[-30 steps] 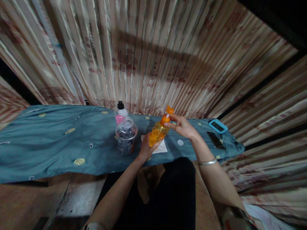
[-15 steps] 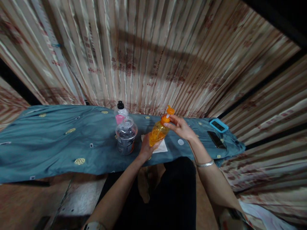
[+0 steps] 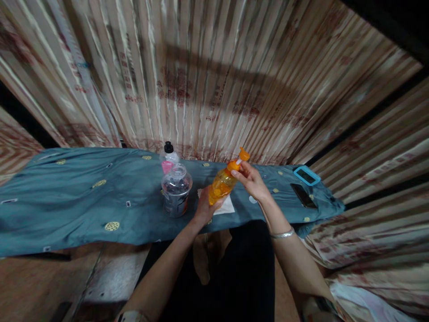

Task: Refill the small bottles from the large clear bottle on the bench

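Tilted to the right, an orange pump bottle (image 3: 222, 183) with clear yellow walls is held above the cloth-covered table (image 3: 134, 228). My left hand (image 3: 205, 206) is wrapped round its lower part. Up at the collar, the fingers of my right hand (image 3: 251, 180) pinch the orange pump top (image 3: 243, 154), whose white stem shows below the head. Under the bottle lies a white paper sheet (image 3: 226, 206), partly hidden. Left of my left hand stands a clear plastic cup or jar (image 3: 177, 192) with a narrow top.
Behind the clear container is a bottle (image 3: 168, 160) with a black cap and pink label. A white disc (image 3: 252, 199) lies by my right wrist. Farther right are a black phone (image 3: 303, 196) and a blue-framed device (image 3: 306, 175). A pleated curtain (image 3: 201, 80) hangs behind.
The pump head has turned, and the bottle leans slightly more to the right. My right fingers have shifted round the collar; my left hand keeps its hold.
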